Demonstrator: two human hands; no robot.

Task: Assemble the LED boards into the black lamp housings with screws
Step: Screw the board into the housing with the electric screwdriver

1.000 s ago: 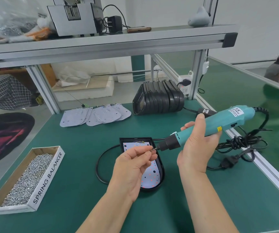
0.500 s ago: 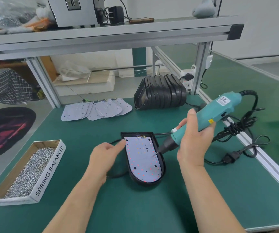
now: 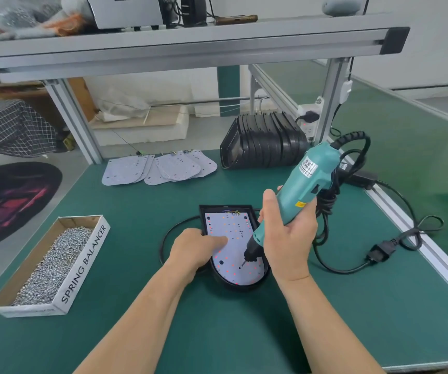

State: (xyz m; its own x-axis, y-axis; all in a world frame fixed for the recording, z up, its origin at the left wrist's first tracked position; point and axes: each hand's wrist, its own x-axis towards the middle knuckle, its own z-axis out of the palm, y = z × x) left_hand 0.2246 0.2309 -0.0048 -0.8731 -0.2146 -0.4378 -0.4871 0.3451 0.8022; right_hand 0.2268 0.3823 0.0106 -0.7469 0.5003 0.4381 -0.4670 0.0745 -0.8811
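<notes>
Cardboard box (image 3: 85, 263) of screws (image 3: 55, 260): "SPRING BALANCER".

White LED board (image 3: 233, 238), red-dotted, flat inside black lamp housing (image 3: 240, 286), under left grip (image 3: 193, 248) finger. Teal screwdriver (image 3: 301, 190) in right grip (image 3: 284, 238), tilted, bit on board just left of that grip. Spare boards (image 3: 160, 168) fanned, spare housings (image 3: 266, 141) stacked, well beyond grips. Screws (image 3: 52, 263) far left of left grip.
</notes>
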